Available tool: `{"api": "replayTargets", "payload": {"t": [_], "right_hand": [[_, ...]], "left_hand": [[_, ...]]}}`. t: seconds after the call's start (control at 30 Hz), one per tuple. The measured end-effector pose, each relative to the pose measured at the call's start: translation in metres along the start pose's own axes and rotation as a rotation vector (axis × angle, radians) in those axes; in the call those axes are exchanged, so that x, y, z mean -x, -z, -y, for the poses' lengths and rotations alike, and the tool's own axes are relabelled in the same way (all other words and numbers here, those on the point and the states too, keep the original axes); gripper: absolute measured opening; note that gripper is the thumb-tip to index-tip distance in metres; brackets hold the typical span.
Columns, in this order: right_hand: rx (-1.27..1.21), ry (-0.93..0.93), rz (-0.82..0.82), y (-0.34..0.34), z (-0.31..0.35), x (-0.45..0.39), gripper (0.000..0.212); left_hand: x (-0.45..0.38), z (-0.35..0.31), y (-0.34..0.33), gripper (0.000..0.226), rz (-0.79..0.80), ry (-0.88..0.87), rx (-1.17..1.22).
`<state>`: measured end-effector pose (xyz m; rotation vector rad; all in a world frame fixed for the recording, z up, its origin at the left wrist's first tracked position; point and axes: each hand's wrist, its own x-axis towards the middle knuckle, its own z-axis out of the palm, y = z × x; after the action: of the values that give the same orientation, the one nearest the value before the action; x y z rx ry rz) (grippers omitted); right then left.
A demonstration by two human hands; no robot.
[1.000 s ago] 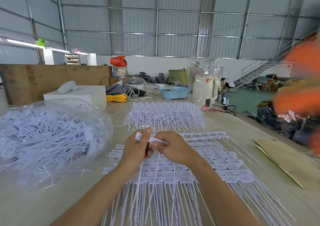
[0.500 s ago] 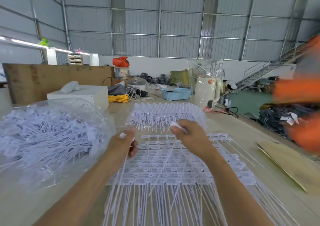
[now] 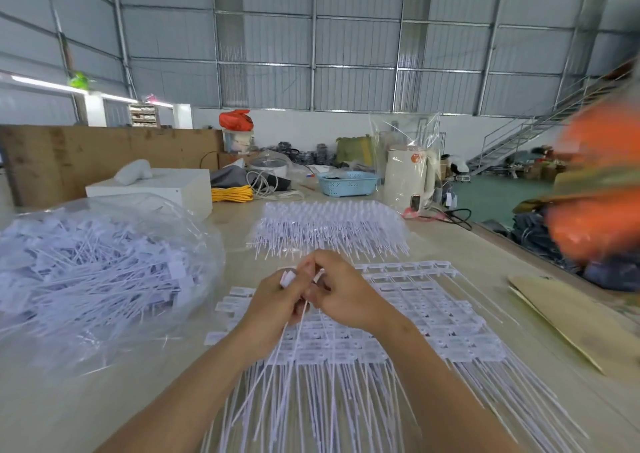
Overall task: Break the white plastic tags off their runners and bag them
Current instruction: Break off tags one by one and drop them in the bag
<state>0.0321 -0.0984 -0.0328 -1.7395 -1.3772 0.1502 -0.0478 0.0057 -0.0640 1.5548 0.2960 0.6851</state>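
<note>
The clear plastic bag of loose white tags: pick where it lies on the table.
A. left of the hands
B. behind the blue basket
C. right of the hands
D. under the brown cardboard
A: the clear plastic bag, full of loose white tags, sits on the table left of the left hand and the right hand.

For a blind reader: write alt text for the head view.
Two hands meet over a table: the left hand and right hand grip white plastic tags above sheets of tags on runners. A clear bag of loose tags lies to the left.
</note>
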Motion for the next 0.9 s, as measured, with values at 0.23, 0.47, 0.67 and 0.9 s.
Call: {"api": "replayTargets", "payload": {"t": [0.23, 0.47, 0.67, 0.9], "right_hand": [[0.059, -0.104, 0.042, 0.007, -0.007, -0.002, 0.020], [0.094, -0.054, 0.023, 0.006, -0.005, -0.002, 0.024], [0.223, -0.009, 0.024, 0.004, -0.012, -0.004, 0.028], [0.452, -0.114, -0.088, 0.028, -0.043, 0.003, 0.042]], "left_hand": [[0.000, -0.006, 0.001, 0.028, -0.165, -0.072, 0.056], [0.005, -0.008, -0.005, 0.031, -0.129, -0.094, -0.022], [0.003, -0.012, 0.001, 0.033, -0.138, -0.027, -0.175], [-0.002, -0.044, 0.019, 0.021, -0.012, 0.240, 0.088]]}}
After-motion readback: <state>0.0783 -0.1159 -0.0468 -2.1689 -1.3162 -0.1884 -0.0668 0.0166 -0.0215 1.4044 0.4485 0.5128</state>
